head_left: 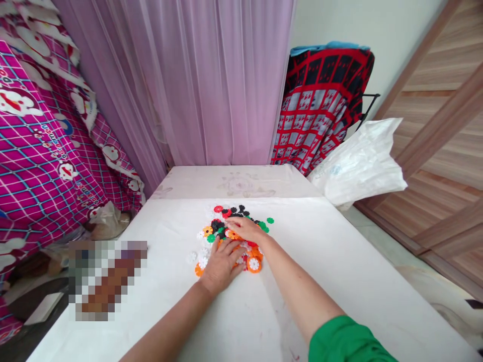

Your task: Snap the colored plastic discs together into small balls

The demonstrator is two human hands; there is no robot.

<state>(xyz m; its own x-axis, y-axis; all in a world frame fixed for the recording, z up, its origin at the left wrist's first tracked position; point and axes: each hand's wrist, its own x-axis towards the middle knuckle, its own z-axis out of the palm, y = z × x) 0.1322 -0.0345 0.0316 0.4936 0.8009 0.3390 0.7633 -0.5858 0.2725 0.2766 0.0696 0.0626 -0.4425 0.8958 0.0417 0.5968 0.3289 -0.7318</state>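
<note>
A loose pile of small notched plastic discs in orange, white, green, red and black lies on the white-covered table [151, 281]. My left hand [222, 264] rests palm down on the near side of the pile, its fingers spread over the pieces. Reaching in from the right, my right hand [247, 230] lies over the middle of the pile with its fingers stretched to the left. An orange disc with a white centre [254, 264] sits just right of my left hand. One green disc [270, 220] lies apart at the right. The pieces under both palms are hidden.
A white plastic bag [360, 163] stands by the table's far right edge. Behind it hangs a red and black patterned cloth [313, 100]. Purple curtains [226, 80] hang beyond the table. At the left are a pink patterned cloth [33, 151] and a pixelated patch.
</note>
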